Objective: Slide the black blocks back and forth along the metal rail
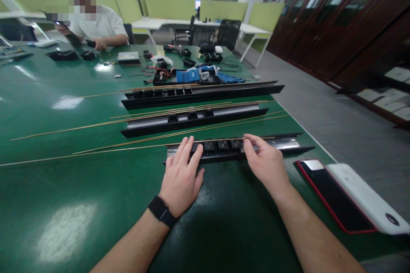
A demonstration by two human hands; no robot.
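Note:
Nearest to me lies a long black channel with a shiny metal inside. Several black square blocks sit in a row within it. A thin brass-coloured rod runs along the channel's far side and sticks out well past its left end. My left hand, with a black watch on the wrist, rests with outstretched fingers over the channel's left part, covering some of it. Thumb and forefinger of my right hand pinch the rod at the right of the blocks; the exact contact is partly hidden.
Two more black channels lie farther back with blocks and thin rods. A red-edged black device and a white case are at right. Beyond are a tray with blue items and a seated person.

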